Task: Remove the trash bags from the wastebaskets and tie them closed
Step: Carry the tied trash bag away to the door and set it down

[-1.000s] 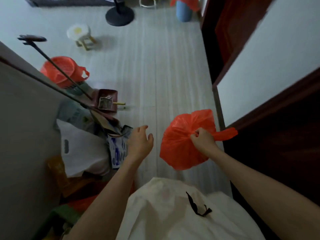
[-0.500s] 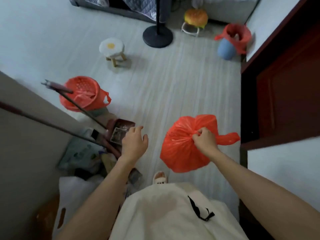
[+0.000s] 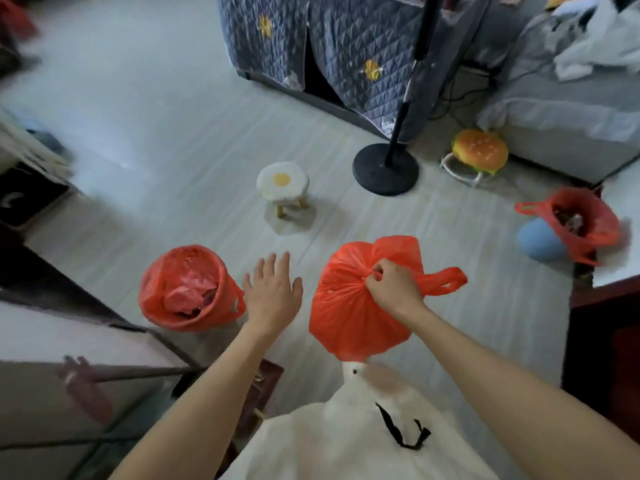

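Right hand [image 3: 393, 287] grip clamped on gathered neck of tied red bag [image 3: 360, 306] held above floor [image 3: 156, 140], left hand [image 3: 273, 292] fingers apart, empty, beside lined red wastebasket [image 3: 188, 289], second lined basket [image 3: 581, 230] far right, egg stool [image 3: 282, 185] and fan base [image 3: 385, 168] ahead

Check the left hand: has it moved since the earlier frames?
Yes. It has advanced into the room: the left hand was short of the red-lined wastebasket before, and is now level with it, close beside its rim, fingers spread.
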`<state>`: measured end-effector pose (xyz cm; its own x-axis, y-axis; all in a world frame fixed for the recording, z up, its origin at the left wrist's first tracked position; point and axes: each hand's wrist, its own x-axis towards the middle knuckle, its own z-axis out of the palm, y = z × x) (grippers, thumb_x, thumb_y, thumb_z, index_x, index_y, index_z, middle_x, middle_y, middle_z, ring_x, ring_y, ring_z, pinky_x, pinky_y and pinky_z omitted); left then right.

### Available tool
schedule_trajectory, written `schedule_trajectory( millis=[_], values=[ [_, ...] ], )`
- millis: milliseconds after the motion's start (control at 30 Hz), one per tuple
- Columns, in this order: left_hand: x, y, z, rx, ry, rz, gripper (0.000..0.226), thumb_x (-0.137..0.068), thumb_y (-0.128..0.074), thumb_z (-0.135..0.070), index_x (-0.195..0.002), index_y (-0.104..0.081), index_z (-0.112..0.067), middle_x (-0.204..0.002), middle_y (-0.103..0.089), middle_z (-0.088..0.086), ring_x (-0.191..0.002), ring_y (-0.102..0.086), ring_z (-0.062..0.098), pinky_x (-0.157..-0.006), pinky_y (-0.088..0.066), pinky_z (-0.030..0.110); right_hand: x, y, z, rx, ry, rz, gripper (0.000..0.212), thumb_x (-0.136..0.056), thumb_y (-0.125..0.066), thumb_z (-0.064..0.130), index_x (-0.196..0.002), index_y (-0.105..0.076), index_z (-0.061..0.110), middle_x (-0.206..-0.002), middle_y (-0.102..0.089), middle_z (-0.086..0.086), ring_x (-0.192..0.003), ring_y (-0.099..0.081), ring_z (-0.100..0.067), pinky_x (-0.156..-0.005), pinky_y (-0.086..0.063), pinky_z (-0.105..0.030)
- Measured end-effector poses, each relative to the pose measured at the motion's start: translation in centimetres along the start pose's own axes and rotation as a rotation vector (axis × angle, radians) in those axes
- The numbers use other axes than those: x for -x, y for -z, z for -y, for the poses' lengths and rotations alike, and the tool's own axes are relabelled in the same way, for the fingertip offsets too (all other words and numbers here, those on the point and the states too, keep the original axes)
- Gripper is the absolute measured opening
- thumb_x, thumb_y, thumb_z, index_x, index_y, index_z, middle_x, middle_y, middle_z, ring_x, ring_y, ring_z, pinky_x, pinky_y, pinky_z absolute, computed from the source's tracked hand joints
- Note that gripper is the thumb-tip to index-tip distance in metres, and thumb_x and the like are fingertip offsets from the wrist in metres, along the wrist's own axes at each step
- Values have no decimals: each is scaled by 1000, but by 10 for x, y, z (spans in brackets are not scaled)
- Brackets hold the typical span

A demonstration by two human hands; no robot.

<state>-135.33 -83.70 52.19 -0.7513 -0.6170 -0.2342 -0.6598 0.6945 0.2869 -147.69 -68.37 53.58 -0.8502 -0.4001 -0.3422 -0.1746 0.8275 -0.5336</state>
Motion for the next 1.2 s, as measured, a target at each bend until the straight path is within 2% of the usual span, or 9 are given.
schedule_trajectory(
  millis=[67, 200, 467, 567, 667, 767, 933, 1067, 1200],
  values=[
    [-30, 13, -4, -31, 30, 2, 59, -94, -36, -38, -147, -16, -20, -156, -18, 7, -145, -14, 28, -115, -13, 52, -32, 9, 25, 82, 70, 40, 22, -85, -48, 18, -102, -60, 9, -109, -66, -17, -106, -57, -35, -83, -44, -37],
    [-112, 51, 12, 0, 177, -63, 59, -95, -34, -39, -147, -14, -21, -157, -15, 6, -145, -10, 27, -115, -9, 53, -132, 16, 95, 209, 189, 121, 27, -88, -45, 19, -108, -61, 11, -114, -65, -15, -108, -56, -35, -84, -45, -38],
    [-311, 102, 108, 17, 376, -47, 59, -95, -35, -39, -147, -15, -21, -157, -16, 6, -145, -11, 29, -114, -13, 56, -349, -23, 253, 226, 250, 140, 28, -88, -45, 14, -110, -59, 5, -116, -63, -21, -111, -55, -38, -89, -43, -40],
    [-393, 137, 150, 13, 397, -61, 59, -95, -35, -38, -148, -14, -22, -157, -15, 5, -145, -10, 28, -115, -12, 55, -427, -42, 323, 187, 236, 155, 28, -87, -46, 13, -109, -59, 3, -116, -63, -22, -111, -55, -39, -89, -43, -40],
    [-469, 178, 185, -28, 432, -83, 59, -94, -37, -38, -147, -17, -20, -156, -19, 7, -144, -15, 29, -114, -17, 54, -490, -55, 389, 152, 249, 163, 26, -86, -47, 12, -105, -60, 1, -113, -64, -24, -109, -55, -40, -89, -43, -41],
    [-547, 217, 215, -34, 429, -91, 58, -94, -38, -38, -146, -20, -19, -154, -23, 7, -142, -19, 30, -111, -21, 54, -548, -68, 457, 109, 254, 185, 22, -84, -47, 14, -99, -61, 5, -109, -65, -22, -106, -55, -40, -91, -45, -43],
    [-692, 269, 259, -13, 422, -109, 58, -94, -38, -37, -146, -18, -20, -156, -19, 6, -143, -16, 28, -112, -19, 54, -662, -95, 575, 79, 319, 196, 19, -83, -46, 18, -93, -60, 10, -105, -66, -17, -104, -56, -38, -92, -46, -47],
    [-808, 309, 304, -15, 428, -145, 58, -94, -38, -36, -146, -17, -21, -156, -17, 6, -144, -14, 28, -114, -15, 54, -763, -128, 659, 63, 326, 205, 16, -79, -45, 24, -84, -60, 20, -102, -67, -15, -101, -58, -38, -88, -48, -45],
    [-930, 362, 351, -10, 442, -130, 58, -95, -36, -36, -147, -14, -20, -157, -15, 7, -144, -12, 28, -114, -15, 53, -861, -149, 750, 65, 324, 261, 10, -81, -47, 20, -78, -56, 21, -101, -67, -15, -100, -58, -36, -87, -48, -42]
  ],
)
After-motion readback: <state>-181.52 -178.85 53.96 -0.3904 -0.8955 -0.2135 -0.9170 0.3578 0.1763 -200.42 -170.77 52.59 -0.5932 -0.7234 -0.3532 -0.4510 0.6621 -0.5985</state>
